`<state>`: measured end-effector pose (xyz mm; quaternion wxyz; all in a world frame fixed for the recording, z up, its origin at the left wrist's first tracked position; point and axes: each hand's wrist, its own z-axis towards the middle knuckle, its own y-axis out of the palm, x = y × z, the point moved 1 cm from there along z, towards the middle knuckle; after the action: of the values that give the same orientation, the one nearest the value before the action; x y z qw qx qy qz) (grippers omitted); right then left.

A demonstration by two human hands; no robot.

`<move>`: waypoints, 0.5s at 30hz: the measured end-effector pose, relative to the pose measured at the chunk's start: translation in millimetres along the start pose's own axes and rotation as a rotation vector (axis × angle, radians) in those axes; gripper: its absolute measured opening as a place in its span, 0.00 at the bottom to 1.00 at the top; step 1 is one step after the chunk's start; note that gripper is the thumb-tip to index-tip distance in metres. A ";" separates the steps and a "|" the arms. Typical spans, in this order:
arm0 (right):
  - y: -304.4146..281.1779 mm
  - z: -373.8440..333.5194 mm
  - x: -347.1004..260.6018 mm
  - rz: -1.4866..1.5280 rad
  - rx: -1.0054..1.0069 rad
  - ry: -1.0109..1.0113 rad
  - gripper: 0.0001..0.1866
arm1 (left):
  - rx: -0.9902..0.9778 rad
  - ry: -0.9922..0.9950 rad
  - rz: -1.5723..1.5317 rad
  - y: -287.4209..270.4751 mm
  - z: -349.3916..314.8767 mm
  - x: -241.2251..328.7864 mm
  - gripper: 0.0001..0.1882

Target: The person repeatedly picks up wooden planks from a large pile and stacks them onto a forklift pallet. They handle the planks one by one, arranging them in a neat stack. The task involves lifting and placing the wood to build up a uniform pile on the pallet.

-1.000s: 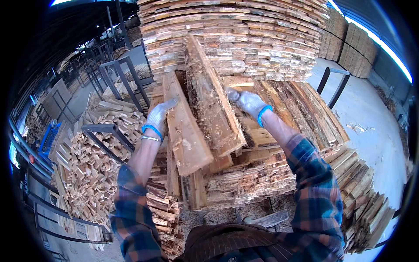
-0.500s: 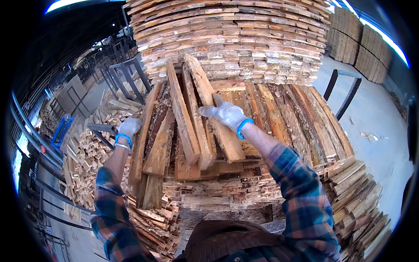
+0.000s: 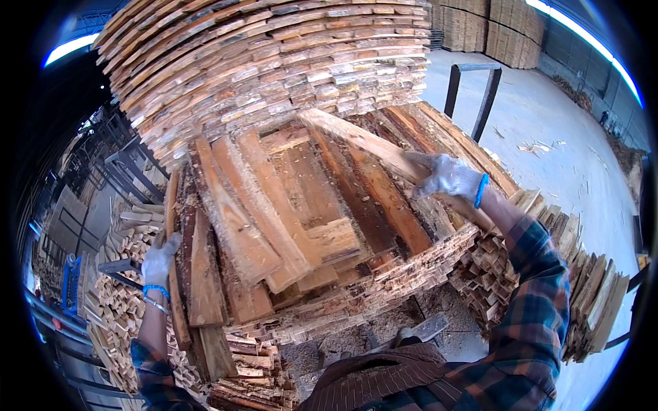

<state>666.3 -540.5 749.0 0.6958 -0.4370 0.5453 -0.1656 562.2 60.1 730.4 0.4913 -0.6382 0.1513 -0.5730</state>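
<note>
My right hand (image 3: 451, 179), in a white glove with a blue cuff, grips a long wooden plank (image 3: 360, 139) that slants over the right part of the board layer. The plank's far end lies near the foot of the tall stack, and its near end passes below my hand. My gloved left hand (image 3: 159, 263) is closed at the outer edge of a narrow wooden board (image 3: 174, 288) on the layer's left side; its fingers are partly hidden. Between my hands lie loose boards (image 3: 236, 219), some overlapping at angles, with sawdust and chips on them.
A tall stack of boards (image 3: 274, 61) rises behind the layer. Heaps of cut wood (image 3: 116, 315) lie at the left and more short pieces (image 3: 589, 301) stand at the right. Black metal frames (image 3: 473, 96) stand at both sides. Bundled stacks (image 3: 514, 31) are far off.
My right hand has swung the plank rightward, away from the loose boards on the left. My left hand stays at the left edge board. The view has turned and shifted right.
</note>
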 end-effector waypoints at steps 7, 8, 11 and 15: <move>-34.4 50.5 107.3 -0.561 -0.130 0.084 0.49 | -0.025 -0.033 0.565 -16.0 19.4 -31.3 0.30; -43.5 59.8 115.4 -0.543 -0.091 0.040 0.50 | -0.026 -0.089 0.616 -14.2 18.8 -25.5 0.30; -76.6 113.3 137.0 -0.706 -0.029 -0.020 0.39 | -0.025 -0.189 0.665 -10.8 16.6 2.4 0.29; -79.6 199.1 180.3 -0.859 0.053 -0.044 0.22 | 0.045 -0.288 0.570 1.9 15.6 20.1 0.27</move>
<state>929.1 -627.7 705.7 0.5863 -0.6096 0.2943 -0.4450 582.7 51.0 742.7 0.6625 -0.6338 0.2400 -0.3192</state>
